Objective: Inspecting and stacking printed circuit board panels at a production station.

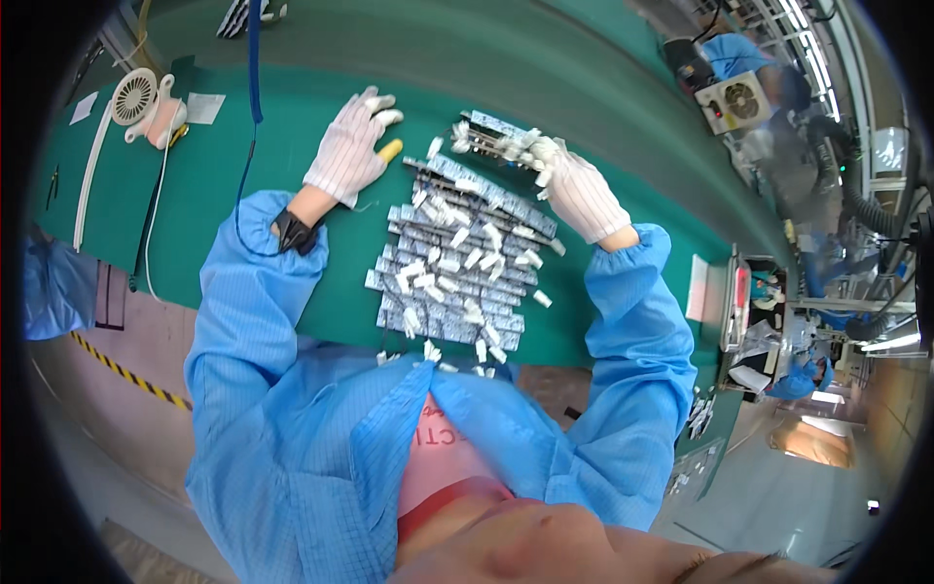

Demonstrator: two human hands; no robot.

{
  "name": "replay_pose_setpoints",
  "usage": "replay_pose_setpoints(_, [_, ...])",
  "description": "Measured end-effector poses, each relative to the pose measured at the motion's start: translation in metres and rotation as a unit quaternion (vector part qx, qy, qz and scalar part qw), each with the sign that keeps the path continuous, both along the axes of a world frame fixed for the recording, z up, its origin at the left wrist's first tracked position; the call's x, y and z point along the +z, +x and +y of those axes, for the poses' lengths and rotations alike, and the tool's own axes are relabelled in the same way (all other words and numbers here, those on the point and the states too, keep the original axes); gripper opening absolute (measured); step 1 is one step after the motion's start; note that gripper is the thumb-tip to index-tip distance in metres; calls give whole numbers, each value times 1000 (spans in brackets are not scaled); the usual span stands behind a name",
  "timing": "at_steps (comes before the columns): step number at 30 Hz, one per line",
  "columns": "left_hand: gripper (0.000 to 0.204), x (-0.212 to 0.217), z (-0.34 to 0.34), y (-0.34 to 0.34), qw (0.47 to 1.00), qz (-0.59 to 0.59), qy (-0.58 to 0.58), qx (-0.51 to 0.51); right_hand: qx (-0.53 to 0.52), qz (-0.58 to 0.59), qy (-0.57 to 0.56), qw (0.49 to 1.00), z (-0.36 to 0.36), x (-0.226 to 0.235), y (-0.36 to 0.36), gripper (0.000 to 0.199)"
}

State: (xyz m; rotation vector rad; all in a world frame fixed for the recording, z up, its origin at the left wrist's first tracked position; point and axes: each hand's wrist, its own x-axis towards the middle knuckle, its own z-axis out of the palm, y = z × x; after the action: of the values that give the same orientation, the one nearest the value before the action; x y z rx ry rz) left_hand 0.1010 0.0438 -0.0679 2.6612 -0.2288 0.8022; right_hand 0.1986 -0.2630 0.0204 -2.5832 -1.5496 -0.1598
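My left hand (350, 151), in a white striped glove with a yellow thumb cover, rests over the green mat. Its fingers are stretched out and hold nothing. Across from it, my gloved right hand (582, 193) has its fingers closed at the right end of a narrow strip-shaped part (498, 124) with white connectors on leads. Between my arms lies a pile of similar grey, label-covered strips (482, 187), stacked in rows. Many white plugs (433, 268) are scattered over them, some hanging at the near edge. My right fingertips are partly hidden among the connectors.
A white-and-pink fan (146, 109) stands at the far left near a paper slip (205, 108). A blue cord (255, 68) hangs down toward the black band (297, 232) on my left wrist. At right are a metal box with a fan (736, 102) and a red-lined tray (742, 288).
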Motion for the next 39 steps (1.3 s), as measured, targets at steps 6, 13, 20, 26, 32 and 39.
replay_pose_setpoints(6, [32, 1, 0, -5, 1000, -16, 4, -4, 1, 258, 16, 966, -12, 12, -2, 71])
replay_pose_setpoints(13, [47, 32, -18, -19, 986, 32, -160, -32, -225, 166, 86, 956, -24, 5, 1, 52])
replay_pose_setpoints(20, [41, 75, -39, -22, 937, -8, -324, -129, -194, 494, 478, 700, -22, 31, -13, 21])
replay_pose_setpoints(26, [75, 98, -44, -44, 814, 158, -513, -220, -121, 531, 516, 661, -22, 45, -57, 25])
replay_pose_setpoints(32, [53, 93, -59, -61, 820, 69, -526, -214, -191, 340, 343, 855, -19, 51, -71, 16])
replay_pose_setpoints(39, [52, 101, -46, -67, 874, 115, -436, -182, -119, 541, 479, 681, -34, 46, -73, 35])
